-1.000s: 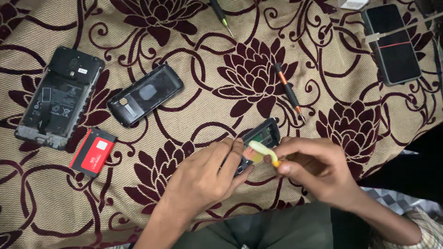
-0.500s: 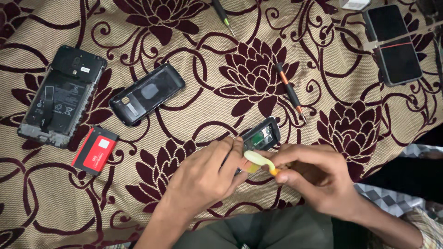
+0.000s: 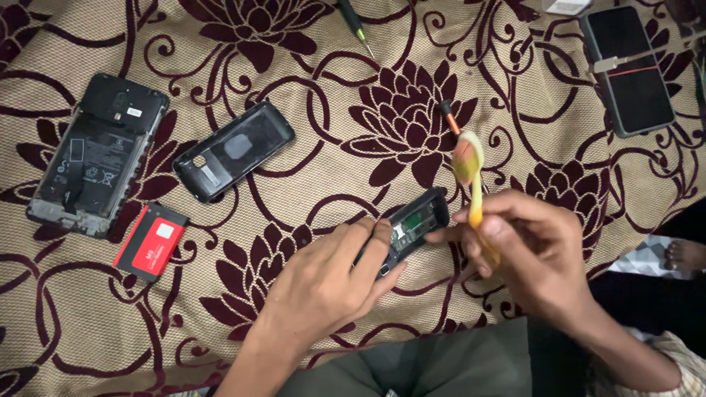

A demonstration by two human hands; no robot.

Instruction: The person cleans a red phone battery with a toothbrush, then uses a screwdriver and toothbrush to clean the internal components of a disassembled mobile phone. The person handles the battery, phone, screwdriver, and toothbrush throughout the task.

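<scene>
The toothbrush lifts off the opened phone; right hand grips it, left hand clamping the phone steady.

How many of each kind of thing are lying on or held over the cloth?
Phones and phone parts: 4
Screwdrivers: 2
Red battery: 1
Brush: 1
Total: 8

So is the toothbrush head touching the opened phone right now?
Apart. The head view shows the toothbrush bristle end lifted above the opened phone, with patterned cloth visible between them; the right hand holds it raised.
</scene>
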